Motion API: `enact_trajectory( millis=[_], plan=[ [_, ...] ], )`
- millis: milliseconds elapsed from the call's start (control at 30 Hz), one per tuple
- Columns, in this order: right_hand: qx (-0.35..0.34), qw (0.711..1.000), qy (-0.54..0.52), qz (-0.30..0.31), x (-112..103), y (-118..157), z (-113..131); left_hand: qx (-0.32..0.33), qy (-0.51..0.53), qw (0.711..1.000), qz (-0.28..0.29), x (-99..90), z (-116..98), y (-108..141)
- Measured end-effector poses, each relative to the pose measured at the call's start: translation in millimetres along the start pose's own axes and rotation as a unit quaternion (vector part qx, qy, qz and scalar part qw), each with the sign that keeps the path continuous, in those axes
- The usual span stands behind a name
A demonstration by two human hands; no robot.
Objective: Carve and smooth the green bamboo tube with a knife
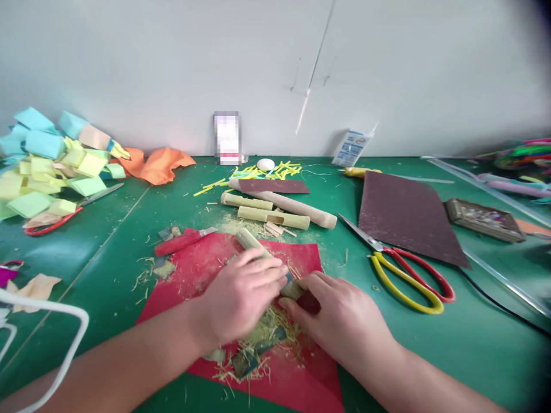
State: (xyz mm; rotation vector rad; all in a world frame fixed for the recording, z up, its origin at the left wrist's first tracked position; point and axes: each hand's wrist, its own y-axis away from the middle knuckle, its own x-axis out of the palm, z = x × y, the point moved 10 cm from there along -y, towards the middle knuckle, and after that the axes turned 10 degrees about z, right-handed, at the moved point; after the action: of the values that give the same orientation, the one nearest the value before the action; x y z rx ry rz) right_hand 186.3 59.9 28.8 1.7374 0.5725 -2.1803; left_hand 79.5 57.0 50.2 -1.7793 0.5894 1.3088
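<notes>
A: Where is the bamboo tube (249,240)?

B: Over the red sheet (321,373), beneath the left hand (243,287). Far end pokes out past the fingers; near end shows by the right fingertips.

A: Long axis?

B: Aslant, far left to near right. Left hand lies across the middle. Right hand (338,304) is the closer one to the near end; from its fingers the tube runs away and to the left.

A: Fingers?

B: Left: pressed together, folded over the tube, holding it; thumb out of sight. Right: thumb and forefinger bent toward each other about the near end, a dark scrap (310,300) in the gap. Pinching tube or scrap, cannot tell.

A: Farther out?

B: Shavings (264,338) on the sheet, just nearer than the hands. Red-handled knife (181,242) at the sheet's far left corner. Beyond, a slotted bamboo piece (253,214) near a longer rod (297,206). Rightward, scissors (379,246), tips just beside the rod's end. All on a green table (482,355).
</notes>
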Motion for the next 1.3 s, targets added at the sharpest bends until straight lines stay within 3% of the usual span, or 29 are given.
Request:
enact_trajectory(
  millis=[100, 167, 300, 467, 567, 633, 733, 800, 900, 967, 1133, 1300],
  plan=[
    [0.012, 1.000, 0.009, 0.002, 1, 0, -3, -0.084, -0.042, 0.995, -0.042, -8.8, 19, 4],
    [0.014, 1.000, 0.013, 0.005, 2, 0, -3, -0.103, -0.048, 0.992, -0.052, -10.3, 21, 4],
    [0.003, 1.000, 0.005, 0.005, 3, 1, -2, -0.004, 0.008, 1.000, 0.002, 3.1, -2, -3],
    [0.012, 1.000, 0.012, 0.009, 4, 0, -3, -0.091, -0.048, 0.994, -0.047, -8.0, 17, 2],
    [-0.005, 1.000, 0.015, -0.002, 3, 0, 0, -0.015, -0.009, 1.000, 0.001, 3.4, -3, -2],
    [-0.008, 1.000, 0.020, -0.007, 2, 0, 0, 0.007, -0.004, 1.000, 0.006, 4.3, -5, -2],
    [0.006, 1.000, 0.025, -0.003, 3, 1, -3, -0.073, -0.048, 0.996, -0.029, -5.4, 20, 1],
    [0.011, 1.000, 0.025, 0.000, 4, 1, -4, -0.093, -0.056, 0.993, -0.044, -9.0, 22, 1],
    [0.000, 1.000, 0.019, -0.009, 3, 2, -2, -0.011, -0.008, 1.000, 0.001, 2.3, -4, -6],
    [-0.007, 1.000, 0.018, -0.020, 2, 2, -1, 0.007, -0.003, 1.000, 0.014, 5.2, -9, -6],
    [-0.003, 0.999, 0.031, -0.026, 0, 1, 0, -0.102, -0.066, 0.992, -0.037, -9.6, 29, 4],
    [-0.010, 0.999, 0.026, -0.040, -1, 2, 1, 0.007, -0.014, 1.000, 0.003, 2.8, -2, -2]
  ],
)
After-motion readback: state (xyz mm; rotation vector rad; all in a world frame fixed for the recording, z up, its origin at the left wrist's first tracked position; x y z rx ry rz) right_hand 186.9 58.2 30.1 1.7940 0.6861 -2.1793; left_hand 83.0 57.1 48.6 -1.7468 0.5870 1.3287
